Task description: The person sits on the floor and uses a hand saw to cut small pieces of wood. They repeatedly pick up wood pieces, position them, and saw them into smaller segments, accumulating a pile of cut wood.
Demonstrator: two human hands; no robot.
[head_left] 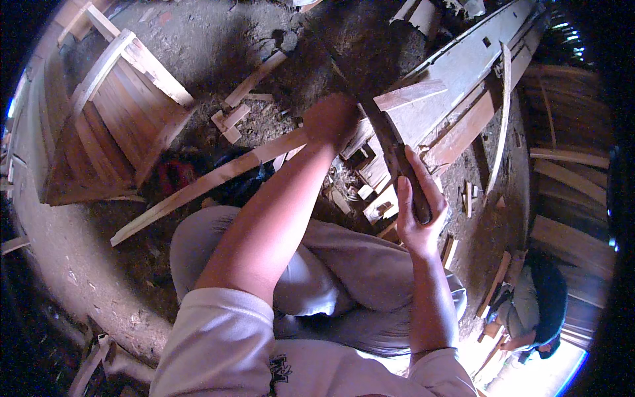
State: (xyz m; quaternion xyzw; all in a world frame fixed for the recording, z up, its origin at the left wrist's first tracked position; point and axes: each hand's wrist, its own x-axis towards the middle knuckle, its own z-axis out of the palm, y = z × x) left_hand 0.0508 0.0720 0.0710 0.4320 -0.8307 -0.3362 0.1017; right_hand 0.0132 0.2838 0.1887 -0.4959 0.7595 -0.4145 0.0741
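A long pale wooden strip (218, 180) runs from the lower left up to the right across my folded legs' far side. My left hand (331, 120) is closed around it near its right part; shadow hides most of the fingers. My right hand (423, 215) grips the curved dark handle of a long, narrow bladed tool (383, 129), its exact kind unclear. The tool slants up and left and crosses the strip just right of my left hand. Its far end fades into shadow. Small wood offcuts (364, 192) lie beneath, between my hands.
A slatted wooden piece (116, 126) stands at the left. A long pale plank (456, 66) slopes across the upper right, with a thin curved strip (506, 112) beside it. Scraps (230, 122) litter the dirt floor. Another person (532, 308) is bent over at the lower right.
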